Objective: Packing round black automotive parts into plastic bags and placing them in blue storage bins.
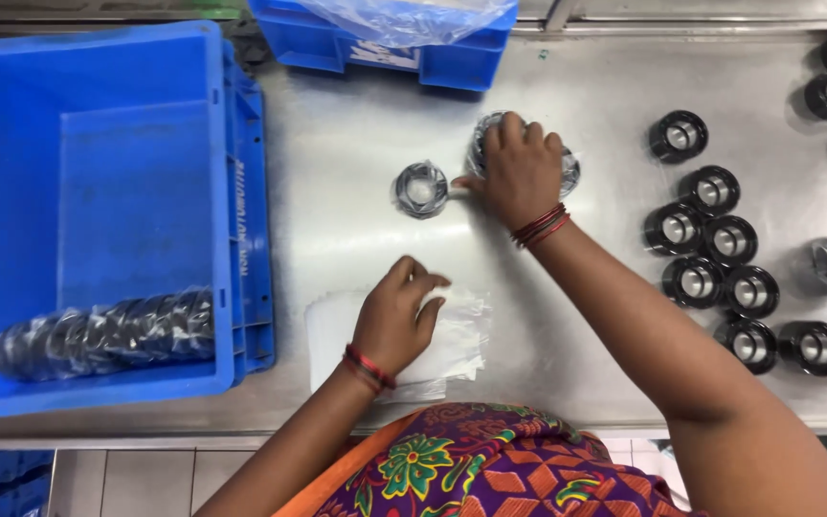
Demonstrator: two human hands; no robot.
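steel table (pixel 385 105) | blue crate (pixel 98 191) at left, a row of wrapped rings (pixel 107 330) inside | stack of clear bags (pixel 452 345), left hand (pixel 396 316) pinching the top one | right hand (pixel 521 170) closed over a wrapped ring (pixel 567 172) | another wrapped ring (pixel 421 189) just beside | bare black rings (pixel 710 258) at right
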